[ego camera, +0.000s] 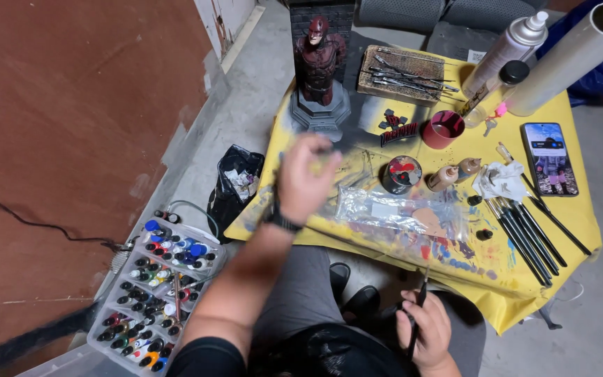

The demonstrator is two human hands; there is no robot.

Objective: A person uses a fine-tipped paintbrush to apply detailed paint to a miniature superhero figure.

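Brush (417, 314), thin and dark, is sitting in the right hand (426, 335), low over the person's lap just below the table's (525, 293) near edge; the fingers are closing around its handle, tip pointing up. The left hand (303, 180) is hovering, blurred, above the table's left part, fingers loosely curled; whether it is holding anything cannot be told. Just beyond it a red figure (319, 59) is standing on a grey base. A clear bag (399, 209) is lying on the yellow, paint-stained table, with a paint pot (402, 173), a red cup (443, 128), more brushes (525, 234) and a phone (550, 158) to the right. A paint box (156, 293) is resting on the floor at left.
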